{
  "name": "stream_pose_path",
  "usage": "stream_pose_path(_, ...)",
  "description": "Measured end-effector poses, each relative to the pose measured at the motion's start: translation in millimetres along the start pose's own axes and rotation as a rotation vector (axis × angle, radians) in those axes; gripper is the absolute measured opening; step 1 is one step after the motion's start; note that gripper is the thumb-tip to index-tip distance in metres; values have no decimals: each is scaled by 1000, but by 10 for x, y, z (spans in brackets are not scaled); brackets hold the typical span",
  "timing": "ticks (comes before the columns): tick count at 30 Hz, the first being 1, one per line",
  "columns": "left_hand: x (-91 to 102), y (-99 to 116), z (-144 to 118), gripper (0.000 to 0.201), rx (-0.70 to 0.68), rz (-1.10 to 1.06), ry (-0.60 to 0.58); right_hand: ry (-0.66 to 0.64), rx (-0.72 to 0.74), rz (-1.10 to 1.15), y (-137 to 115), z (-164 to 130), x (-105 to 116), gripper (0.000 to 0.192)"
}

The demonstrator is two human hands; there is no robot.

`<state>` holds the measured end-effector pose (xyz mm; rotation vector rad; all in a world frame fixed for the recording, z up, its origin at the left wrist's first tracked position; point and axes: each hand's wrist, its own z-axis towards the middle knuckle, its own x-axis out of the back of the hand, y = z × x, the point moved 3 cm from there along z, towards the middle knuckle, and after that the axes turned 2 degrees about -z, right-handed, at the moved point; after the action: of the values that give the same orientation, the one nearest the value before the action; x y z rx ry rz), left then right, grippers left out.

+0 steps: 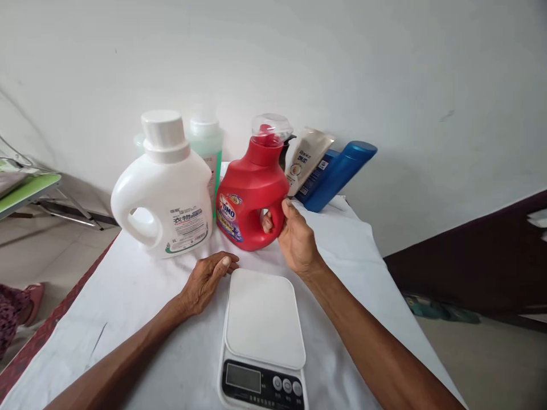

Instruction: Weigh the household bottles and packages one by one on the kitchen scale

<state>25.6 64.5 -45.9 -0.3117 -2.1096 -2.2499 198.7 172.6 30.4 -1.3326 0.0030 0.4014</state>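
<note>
**Right hand on the red jug's handle, scale in front**

Closest to the camera sits a white scale (262, 336), its platform bare, its dark panel with a blank display and three round buttons at the near edge. It rests on a white cloth (128, 319) that covers the bench.

Just beyond the scale's far right corner, the right hand (294, 239) has its grip wrapped round the handle of a red jug (250, 196): thumb on the outer side of the handle, fingertips showing through the handle hole. The jug stands upright on the cloth, just behind the scale, with a clear cap over a red spout and a label facing left.

The left hand (207, 279) lies palm down on the cloth by the scale's far left corner, fingers loosely curled, holding nothing.

Left of the red jug, near it, stands a larger white jug (164, 188) with a wide white cap. Behind the two is a pale green bottle (207, 142). Right of the red jug, a beige tube (305, 156) and a blue bottle (335, 173) lean left, the tube in front of the bottle. A white wall (384, 68) rises behind.
</note>
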Motion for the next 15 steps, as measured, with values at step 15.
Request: stream_pose_path(15,-3,13,2,66,-3,7,-1,405,250,-917,87,1830,453,44)
